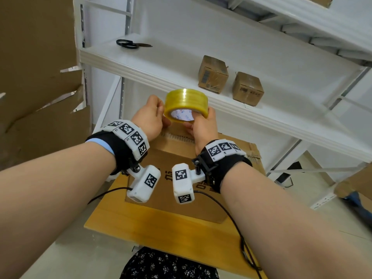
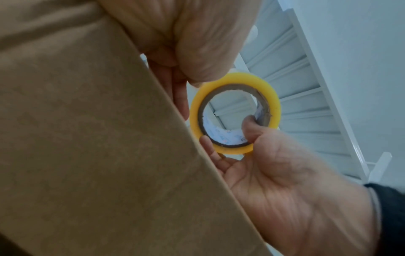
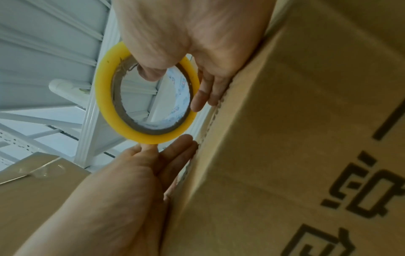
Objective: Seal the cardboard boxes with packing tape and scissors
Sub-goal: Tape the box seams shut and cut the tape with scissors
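Above the large brown cardboard box, both hands hold the yellow-edged roll of clear packing tape: right hand thumb hooked in the core, left hand fingers curled on its rim, probably seeking the free end. Black-handled scissors wait on the white shelf.

The head camera looked forward and steeply down from above both forearms, taking in the tape roll held over the large cardboard box on the wooden table, with the white shelving close behind. The left wrist camera sat very near, under the left hand, and looked up along the box side at the roll; the right wrist camera did likewise beneath the right hand. All three views shared the roll, the box and the shelving, and each wrist view also caught the opposite hand.
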Demonstrator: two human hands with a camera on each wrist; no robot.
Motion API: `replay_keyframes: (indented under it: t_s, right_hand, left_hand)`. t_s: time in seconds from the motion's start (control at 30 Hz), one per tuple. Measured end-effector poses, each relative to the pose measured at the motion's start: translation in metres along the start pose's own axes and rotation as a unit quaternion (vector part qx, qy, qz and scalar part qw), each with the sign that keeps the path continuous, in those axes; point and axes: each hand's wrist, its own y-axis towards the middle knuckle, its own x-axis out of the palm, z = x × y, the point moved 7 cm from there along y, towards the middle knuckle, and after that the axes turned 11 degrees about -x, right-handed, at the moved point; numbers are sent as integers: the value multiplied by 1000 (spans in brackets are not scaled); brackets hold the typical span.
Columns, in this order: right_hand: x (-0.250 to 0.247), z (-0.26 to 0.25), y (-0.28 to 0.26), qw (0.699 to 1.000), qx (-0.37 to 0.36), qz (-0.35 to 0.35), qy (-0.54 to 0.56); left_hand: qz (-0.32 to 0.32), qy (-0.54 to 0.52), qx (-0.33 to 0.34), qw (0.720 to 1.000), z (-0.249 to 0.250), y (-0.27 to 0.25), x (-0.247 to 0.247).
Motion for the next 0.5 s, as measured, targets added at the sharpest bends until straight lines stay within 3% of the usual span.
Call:
replay_keyframes:
  t_s: [0.13, 0.3, 0.43, 0.5]
  right_hand:
    - [0, 6, 1, 1000, -3, -8, -2]
    - [-1, 6, 0, 1000, -12, -5, -7]
    - [-2, 3, 0, 1000, -9, -1, -25]
    - [-2, 3, -1, 1000, -8, 0, -18]
  left_hand:
    - [13, -52, -34, 998, -7, 2, -4]
    - [19, -27, -56, 998, -6, 11, -14]
    - [-20, -133, -81, 988, -3, 12, -26]
    - [-33, -123, -89, 988, -2, 14, -35]
